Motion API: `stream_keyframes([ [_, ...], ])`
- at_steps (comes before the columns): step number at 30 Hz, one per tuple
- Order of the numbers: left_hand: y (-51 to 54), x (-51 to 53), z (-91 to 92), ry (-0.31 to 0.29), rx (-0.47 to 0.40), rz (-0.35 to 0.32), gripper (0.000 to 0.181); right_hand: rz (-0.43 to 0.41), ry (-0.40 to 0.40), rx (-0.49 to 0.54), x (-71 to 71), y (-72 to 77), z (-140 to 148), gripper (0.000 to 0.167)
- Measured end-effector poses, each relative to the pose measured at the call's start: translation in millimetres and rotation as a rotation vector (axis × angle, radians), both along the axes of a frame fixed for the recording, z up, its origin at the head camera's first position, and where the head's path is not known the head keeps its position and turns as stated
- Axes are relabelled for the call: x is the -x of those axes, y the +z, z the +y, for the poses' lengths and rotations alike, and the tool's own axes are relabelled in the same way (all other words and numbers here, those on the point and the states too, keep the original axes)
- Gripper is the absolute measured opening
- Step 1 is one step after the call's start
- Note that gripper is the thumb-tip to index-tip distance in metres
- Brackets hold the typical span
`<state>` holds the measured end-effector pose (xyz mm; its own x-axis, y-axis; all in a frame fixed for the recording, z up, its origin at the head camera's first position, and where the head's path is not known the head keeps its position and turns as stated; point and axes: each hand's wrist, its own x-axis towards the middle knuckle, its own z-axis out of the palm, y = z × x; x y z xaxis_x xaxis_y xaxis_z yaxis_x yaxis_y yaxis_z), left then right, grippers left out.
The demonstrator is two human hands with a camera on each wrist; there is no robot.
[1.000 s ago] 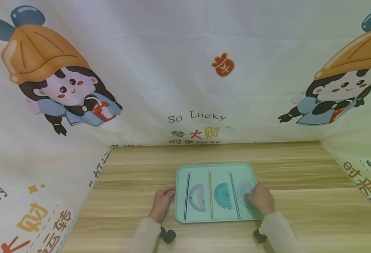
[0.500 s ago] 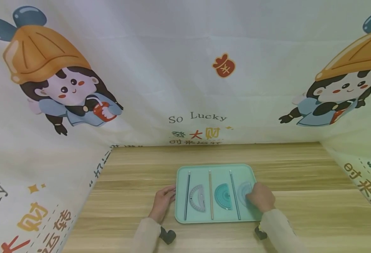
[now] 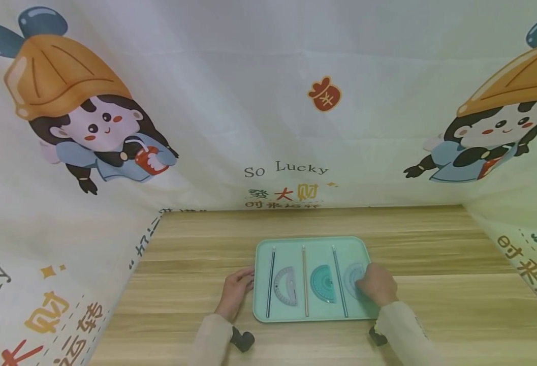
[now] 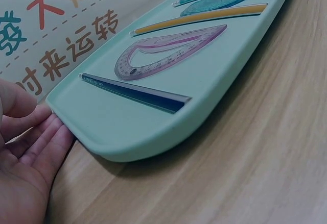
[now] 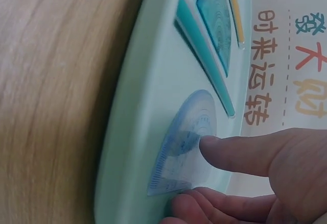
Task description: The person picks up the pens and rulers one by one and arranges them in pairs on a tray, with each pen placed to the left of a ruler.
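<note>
A mint-green tray (image 3: pixel 314 244) lies on the table. From left to right it bears a dark pencil (image 3: pixel 271 282), a pale purple protractor (image 3: pixel 286 286), a yellow pencil (image 3: pixel 305 281), a teal protractor (image 3: pixel 323 283), a teal pencil (image 3: pixel 340 281) and a clear blue protractor (image 5: pixel 186 145). My right hand (image 3: pixel 379 285) pinches the blue protractor near its straight edge, thumb on its face and fingers curled beside it. That hand hides part of it in the head view. Fingers extended, my left hand (image 4: pixel 30 152) touches the tray's left rim.
The wood-grain table (image 3: pixel 195 254) extends around the tray on all sides. A printed white cloth (image 3: pixel 231 101) stands behind it and along both sides. Dark straps (image 3: pixel 242 339) sit at the wrists.
The blue protractor has settled slightly beside the teal pencil, and my right hand has shifted a little with it. The left hand and the tray look the same.
</note>
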<state>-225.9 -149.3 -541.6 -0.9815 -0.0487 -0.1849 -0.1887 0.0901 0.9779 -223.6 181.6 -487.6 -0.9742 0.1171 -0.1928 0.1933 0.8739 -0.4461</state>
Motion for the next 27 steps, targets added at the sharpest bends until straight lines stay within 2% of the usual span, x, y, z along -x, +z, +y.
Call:
stream_keyframes([
  [9,0.3,2.7,-0.1,-0.004,-0.011,-0.01,0.036,0.002,-0.01,-0.001,1.9,-2.4,0,0.022],
  [16,5.8,1.3,3.6,0.063,-0.033,-0.02,0.034,-0.009,0.005,0.031,5.8,2.7,3,0.029],
  [22,8.1,0.5,4.2,0.111,-0.046,-0.011,0.033,0.01,0.011,0.076,10.8,4.9,8,0.021],
  [24,8.6,0.8,3.0,0.112,-0.05,-0.005,0.033,0.03,0.012,0.086,13.9,5.2,11,0.016],
  [27,11.8,2.6,0.1,0.116,-0.083,0.001,0.033,0.073,0.024,0.095,21.0,8.1,17,0.022],
])
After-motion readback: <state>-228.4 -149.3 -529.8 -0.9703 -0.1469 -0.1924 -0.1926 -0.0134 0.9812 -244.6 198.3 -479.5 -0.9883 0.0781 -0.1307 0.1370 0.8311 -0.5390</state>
